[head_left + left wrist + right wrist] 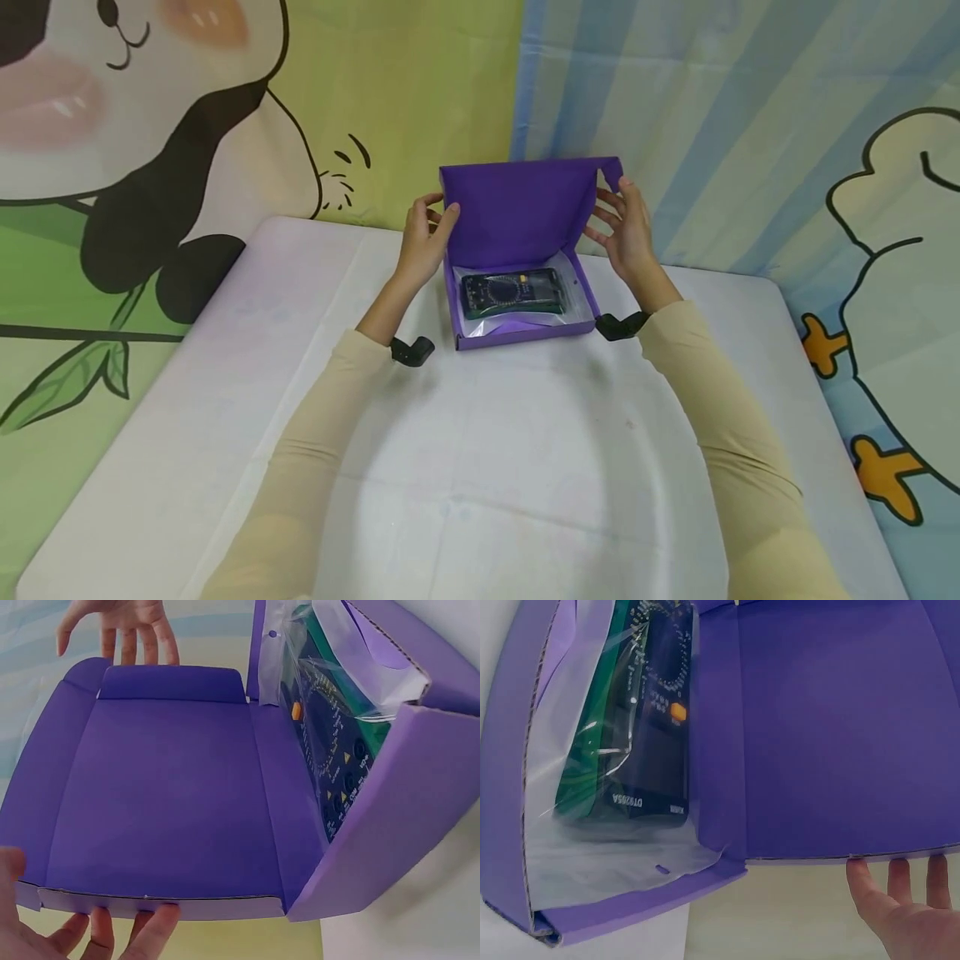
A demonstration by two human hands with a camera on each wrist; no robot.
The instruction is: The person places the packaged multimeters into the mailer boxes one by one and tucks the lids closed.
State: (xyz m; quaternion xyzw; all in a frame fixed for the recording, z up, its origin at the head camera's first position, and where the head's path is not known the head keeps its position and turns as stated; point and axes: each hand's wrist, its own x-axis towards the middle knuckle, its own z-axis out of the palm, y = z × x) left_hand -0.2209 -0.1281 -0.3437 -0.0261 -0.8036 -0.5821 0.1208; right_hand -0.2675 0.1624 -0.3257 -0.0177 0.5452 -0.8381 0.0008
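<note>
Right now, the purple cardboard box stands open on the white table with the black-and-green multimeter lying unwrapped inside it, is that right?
Not unwrapped: the right wrist view shows the multimeter in a clear plastic bag. The box does stand open on the white table.

There are two hands point(427, 240) point(630, 233), one box point(517, 208), one bag point(592, 870), one multimeter point(513, 289).

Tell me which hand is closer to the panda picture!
Left. The left hand is at the edge of the purple lid nearest the panda picture; the right hand is at the opposite edge, farther away.
</note>
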